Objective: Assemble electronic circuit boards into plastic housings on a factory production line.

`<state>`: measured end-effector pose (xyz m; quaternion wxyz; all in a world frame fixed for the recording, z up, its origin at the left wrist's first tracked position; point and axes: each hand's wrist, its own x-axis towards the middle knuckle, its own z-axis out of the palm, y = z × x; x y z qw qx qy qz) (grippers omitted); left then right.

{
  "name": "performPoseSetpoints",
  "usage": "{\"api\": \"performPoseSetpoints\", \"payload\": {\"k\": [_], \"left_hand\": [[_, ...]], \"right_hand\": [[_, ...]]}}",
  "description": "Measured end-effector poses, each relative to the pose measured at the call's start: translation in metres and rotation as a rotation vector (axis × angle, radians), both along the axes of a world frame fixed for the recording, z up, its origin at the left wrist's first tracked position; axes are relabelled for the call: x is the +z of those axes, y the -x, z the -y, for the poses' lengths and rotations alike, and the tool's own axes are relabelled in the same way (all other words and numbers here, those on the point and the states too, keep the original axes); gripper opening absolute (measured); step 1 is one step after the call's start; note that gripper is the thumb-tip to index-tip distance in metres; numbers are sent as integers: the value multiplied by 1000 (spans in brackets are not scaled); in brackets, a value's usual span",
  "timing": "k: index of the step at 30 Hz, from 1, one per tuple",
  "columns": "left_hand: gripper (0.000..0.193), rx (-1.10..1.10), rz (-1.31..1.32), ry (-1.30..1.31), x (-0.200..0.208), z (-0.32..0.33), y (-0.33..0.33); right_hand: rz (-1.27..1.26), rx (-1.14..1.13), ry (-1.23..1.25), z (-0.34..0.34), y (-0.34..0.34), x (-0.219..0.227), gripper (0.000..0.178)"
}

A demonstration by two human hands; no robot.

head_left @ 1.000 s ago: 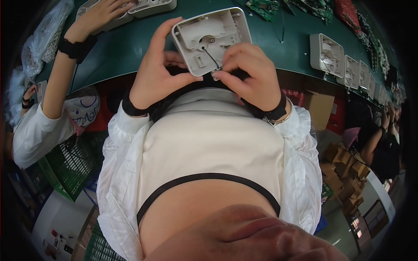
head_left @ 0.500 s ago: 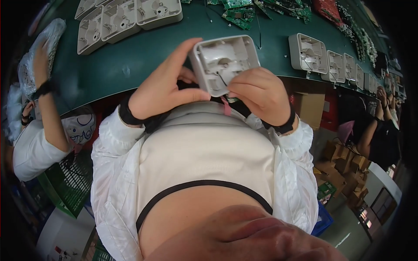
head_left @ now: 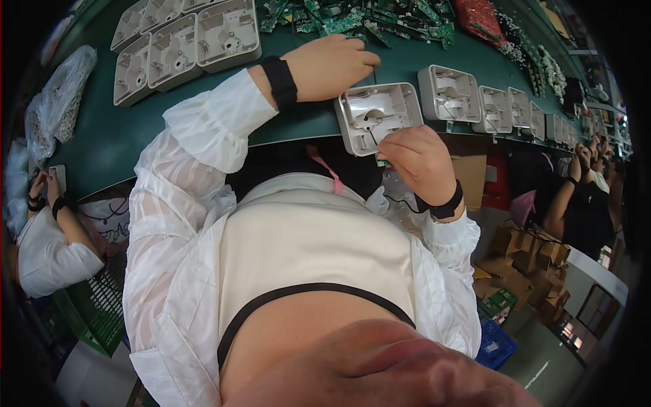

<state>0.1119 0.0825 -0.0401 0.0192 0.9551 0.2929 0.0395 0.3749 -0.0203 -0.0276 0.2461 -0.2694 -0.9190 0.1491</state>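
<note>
A white square plastic housing point(head_left: 376, 102) with moulded ribs rests at the near edge of the table, its open side up. My right hand point(head_left: 417, 159) is closed at its near right corner, against the rim. A small green circuit board point(head_left: 382, 161) shows under those fingertips, and a dark wire point(head_left: 373, 136) runs from inside the housing toward them. My left hand point(head_left: 332, 68) reaches over the table beyond the housing, back up, fingers loosely bent and a little apart. It is nearest to the pile of green circuit boards point(head_left: 413, 24); I see nothing in it.
More white housings point(head_left: 173, 54) stand grouped at the far left, and a row of them point(head_left: 451, 93) runs along the right. A red bag point(head_left: 478, 20) and white parts lie beyond. Cardboard boxes point(head_left: 525, 251) sit below right. Co-workers point(head_left: 51, 237) are at both sides.
My left hand has let go of the housing and moved out toward the circuit boards. The housing has moved right to the table edge, with my right hand still at its corner.
</note>
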Motion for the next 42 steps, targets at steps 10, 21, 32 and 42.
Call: {"api": "performPoseSetpoints", "payload": {"k": [10, 21, 32, 42], "left_hand": [[63, 93, 832, -301, 36, -4, 31], [49, -123, 718, -73, 40, 82, 42], [43, -37, 571, -186, 26, 113, 77], [21, 609, 160, -436, -1, 62, 134]], "right_hand": [[53, -74, -76, -31, -1, 2, 19], [-797, -25, 1212, -24, 31, -16, 26], [-1128, 268, 1669, -46, 69, -24, 33], [-1136, 72, 1049, -22, 89, -8, 17]]}}
